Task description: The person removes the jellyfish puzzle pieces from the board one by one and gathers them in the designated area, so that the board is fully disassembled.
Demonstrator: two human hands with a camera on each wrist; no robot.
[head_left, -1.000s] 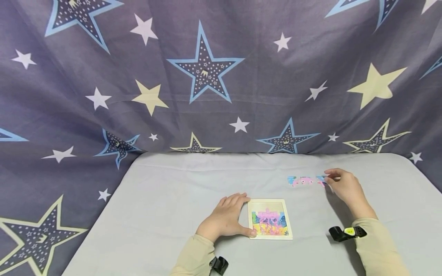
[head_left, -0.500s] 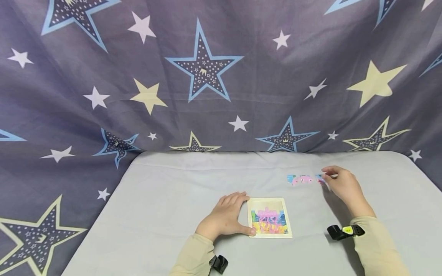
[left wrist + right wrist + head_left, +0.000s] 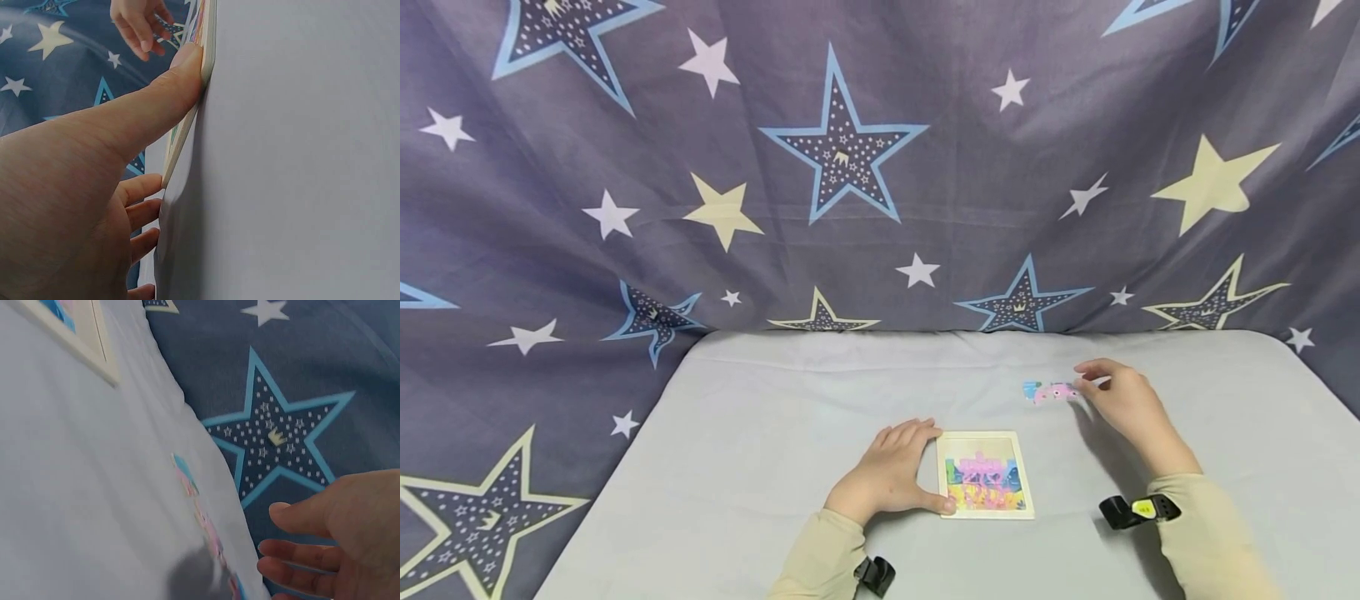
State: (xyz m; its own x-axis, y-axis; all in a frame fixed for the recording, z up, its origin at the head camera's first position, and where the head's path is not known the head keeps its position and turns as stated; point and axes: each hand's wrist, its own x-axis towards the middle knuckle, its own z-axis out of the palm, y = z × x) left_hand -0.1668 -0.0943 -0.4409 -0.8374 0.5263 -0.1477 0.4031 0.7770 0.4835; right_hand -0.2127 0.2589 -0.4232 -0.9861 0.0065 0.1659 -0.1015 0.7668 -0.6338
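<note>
A square puzzle board (image 3: 1026,475) with a pale frame lies on the table, its lower part filled with a pink, blue and yellow picture. My left hand (image 3: 887,471) spans its left side. The thumb presses the near left corner, and the extended fingertips touch the far left corner. Beyond the board, to its right, a blue-and-pink puzzle piece (image 3: 1032,392) lies beside a pink puzzle piece (image 3: 1060,391) with a printed eye. My right hand (image 3: 1127,408) hovers over the right end of this row with nothing between thumb and fingers. Below it, another puzzle piece (image 3: 236,586) shows in the right wrist view.
A pale grey cloth covers the table (image 3: 760,467). Behind it and to the left hangs a dark curtain (image 3: 865,250) printed with stars. Each wrist carries a black camera strap, such as the right strap (image 3: 1138,509).
My right hand has moved left along the row, from the rightmost piece toward the pink one, now covering the rightmost piece in the head view. The left hand and board stay in place.
</note>
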